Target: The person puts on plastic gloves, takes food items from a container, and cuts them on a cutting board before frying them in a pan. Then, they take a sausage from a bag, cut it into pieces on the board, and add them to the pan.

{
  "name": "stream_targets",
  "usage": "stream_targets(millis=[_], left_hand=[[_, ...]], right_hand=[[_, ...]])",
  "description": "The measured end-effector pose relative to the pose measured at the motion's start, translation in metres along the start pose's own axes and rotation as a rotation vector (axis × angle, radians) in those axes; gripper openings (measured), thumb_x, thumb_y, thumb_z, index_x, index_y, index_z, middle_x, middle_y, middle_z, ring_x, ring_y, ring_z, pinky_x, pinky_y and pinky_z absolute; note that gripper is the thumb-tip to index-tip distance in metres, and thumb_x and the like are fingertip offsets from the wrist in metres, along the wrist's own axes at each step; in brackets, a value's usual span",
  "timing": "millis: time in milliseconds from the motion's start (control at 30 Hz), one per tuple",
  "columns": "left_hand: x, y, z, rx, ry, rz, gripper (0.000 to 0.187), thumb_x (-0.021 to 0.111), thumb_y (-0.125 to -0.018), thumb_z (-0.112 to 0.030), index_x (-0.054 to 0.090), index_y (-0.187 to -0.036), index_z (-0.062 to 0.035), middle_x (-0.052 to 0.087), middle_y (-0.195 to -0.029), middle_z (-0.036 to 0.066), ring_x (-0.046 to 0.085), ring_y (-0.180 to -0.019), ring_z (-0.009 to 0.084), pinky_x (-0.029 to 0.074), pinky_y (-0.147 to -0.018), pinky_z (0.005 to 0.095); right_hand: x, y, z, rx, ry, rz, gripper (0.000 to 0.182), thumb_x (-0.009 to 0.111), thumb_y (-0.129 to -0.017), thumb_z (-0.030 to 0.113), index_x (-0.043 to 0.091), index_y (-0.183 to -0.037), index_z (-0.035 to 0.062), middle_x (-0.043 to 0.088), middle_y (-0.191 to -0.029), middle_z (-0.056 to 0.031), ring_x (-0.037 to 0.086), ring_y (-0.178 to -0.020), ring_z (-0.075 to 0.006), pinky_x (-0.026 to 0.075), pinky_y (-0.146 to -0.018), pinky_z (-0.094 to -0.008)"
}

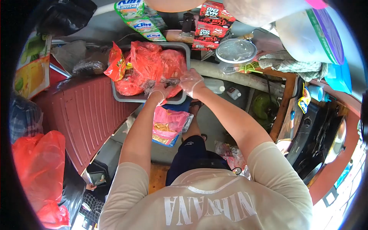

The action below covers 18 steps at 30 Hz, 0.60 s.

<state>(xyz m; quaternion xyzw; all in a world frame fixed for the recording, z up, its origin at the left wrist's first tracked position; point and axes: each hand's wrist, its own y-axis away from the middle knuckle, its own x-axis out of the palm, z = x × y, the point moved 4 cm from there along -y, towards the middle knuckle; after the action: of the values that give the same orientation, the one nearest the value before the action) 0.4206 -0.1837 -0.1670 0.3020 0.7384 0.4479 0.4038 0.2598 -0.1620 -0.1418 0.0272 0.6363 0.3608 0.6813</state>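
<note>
A grey plastic tub (187, 53) holds several red plastic bags (146, 55) bunched together, their contents mostly hidden. Clear thin gloves cover both hands. At the tub's near edge, my left hand (161, 92) is closed on a red plastic bag (174, 91). My right hand (192, 82), beside the tub's near right corner, pinches the same stretch of red plastic. A dark bundle in clear plastic (168, 81) lies just beyond the fingers. A red and yellow printed packet (115, 66) sits at the tub's left side.
Below the tub is a pink printed bag (168, 122). A ridged dark-red panel (82, 115) stands at left, with a red bag (40, 172) nearer. Sachet strips (212, 25) hang at the back. A black stove (316, 134) is at right; a white bottle (214, 86) lies by the tub.
</note>
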Motion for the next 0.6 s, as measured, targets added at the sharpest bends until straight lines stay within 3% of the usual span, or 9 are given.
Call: stream_targets(millis=[33,100,167,267,367,467,500,600], left_hand=[[0.004,-0.017,0.001,0.098,-0.162,-0.080,0.070,0.063,-0.085,-0.056,0.056,-0.132,-0.0039,0.061,-0.126,0.019,0.062,-0.112,0.0286,0.051,-0.091,0.0375],[0.011,-0.031,0.006,0.084,-0.224,-0.065,0.067,0.063,-0.086,-0.055,0.058,-0.129,-0.0042,0.063,-0.123,0.019,0.063,-0.110,0.0296,0.052,-0.090,0.0384],[0.013,-0.027,-0.008,0.070,-0.381,-0.031,0.060,0.062,-0.086,-0.052,0.061,-0.123,-0.0049,0.066,-0.117,0.018,0.065,-0.106,0.0315,0.052,-0.090,0.0401],[0.023,-0.021,-0.027,0.062,-0.548,0.007,0.053,0.061,-0.087,-0.049,0.065,-0.116,-0.0056,0.069,-0.110,0.017,0.067,-0.102,0.0334,0.053,-0.090,0.0419],[0.027,-0.022,-0.039,0.152,-0.375,-0.305,0.039,0.061,-0.089,-0.036,0.066,-0.115,-0.0073,0.065,-0.117,0.022,0.063,-0.110,0.0362,0.051,-0.093,0.0448],[0.051,-0.052,-0.013,0.307,-0.638,-0.191,0.039,0.061,-0.088,-0.035,0.064,-0.119,-0.0116,0.066,-0.116,0.022,0.063,-0.110,0.0360,0.051,-0.092,0.0464],[0.047,-0.051,-0.014,0.241,-0.642,-0.199,0.033,0.061,-0.089,-0.029,0.065,-0.116,-0.0113,0.065,-0.118,0.021,0.064,-0.109,0.0355,0.052,-0.090,0.0468],[0.020,-0.068,0.014,0.194,-0.543,-0.268,0.033,0.060,-0.088,-0.027,0.067,-0.114,-0.0084,0.066,-0.113,0.023,0.065,-0.105,0.0371,0.051,-0.091,0.0463]], right_hand=[[0.003,0.008,-0.003,-0.030,-0.030,-0.066,0.022,0.058,-0.084,0.020,0.073,-0.100,0.0165,0.067,-0.109,0.0002,0.056,-0.112,-0.0185,0.037,-0.096,-0.0456],[0.015,0.018,-0.007,-0.067,-0.056,-0.127,0.022,0.058,-0.084,0.021,0.072,-0.101,0.0178,0.067,-0.110,0.0009,0.054,-0.116,-0.0179,0.035,-0.099,-0.0484],[0.028,0.027,-0.013,-0.027,-0.054,-0.421,0.016,0.060,-0.081,0.018,0.073,-0.091,0.0187,0.065,-0.106,0.0001,0.055,-0.113,-0.0206,0.031,-0.109,-0.0519],[0.034,0.031,-0.014,0.035,-0.128,-0.341,0.016,0.062,-0.080,0.018,0.073,-0.091,0.0209,0.064,-0.109,-0.0006,0.055,-0.114,-0.0208,0.028,-0.111,-0.0555],[0.033,0.036,-0.015,0.082,-0.152,-0.218,0.017,0.062,-0.079,0.018,0.074,-0.091,0.0208,0.064,-0.110,0.0005,0.054,-0.115,-0.0211,0.026,-0.112,-0.0587],[0.031,0.042,-0.013,0.107,-0.178,-0.214,0.018,0.063,-0.078,0.019,0.074,-0.093,0.0215,0.065,-0.109,0.0010,0.053,-0.117,-0.0220,0.024,-0.113,-0.0602],[0.026,0.043,-0.011,0.118,-0.166,-0.071,0.030,0.057,-0.086,0.021,0.069,-0.113,0.0187,0.063,-0.118,-0.0001,0.051,-0.122,-0.0213,0.019,-0.115,-0.0604],[0.020,0.055,-0.006,0.140,-0.130,0.003,0.030,0.055,-0.087,0.020,0.069,-0.114,0.0176,0.061,-0.123,-0.0021,0.048,-0.126,-0.0243,0.019,-0.115,-0.0611]])
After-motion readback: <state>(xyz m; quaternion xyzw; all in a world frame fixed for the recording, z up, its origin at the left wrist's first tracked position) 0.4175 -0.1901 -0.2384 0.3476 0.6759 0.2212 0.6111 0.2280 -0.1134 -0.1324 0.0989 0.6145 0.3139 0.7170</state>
